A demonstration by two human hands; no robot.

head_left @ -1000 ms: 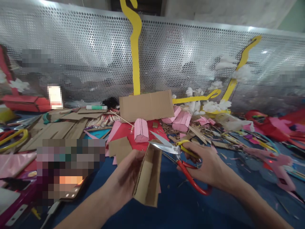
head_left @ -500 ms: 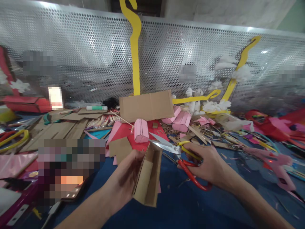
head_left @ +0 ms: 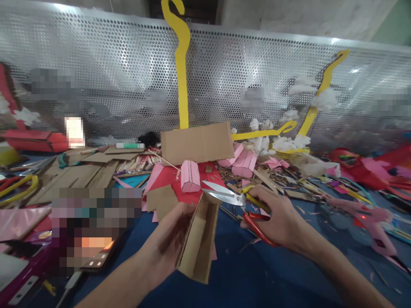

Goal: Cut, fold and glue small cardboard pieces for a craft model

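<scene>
A folded cardboard piece, bent into an open trough, stands tilted in my left hand, whose fingers are mostly hidden behind it. My right hand grips scissors with one yellow and one red handle. The blades lie at the far upper edge of the cardboard, slightly apart. Just beyond the blade tips is a small pink box with dark edge lines. A bit of pink paper shows behind the cardboard.
A large cardboard box stands behind, with a yellow curved strip rising from it against a perforated metal panel. At right lies a pink glue gun; flat cardboard and a phone are at left.
The scissor blades have come closer together as my right hand's fingers closed on the handles. The cardboard's near end has shifted slightly left and down.
</scene>
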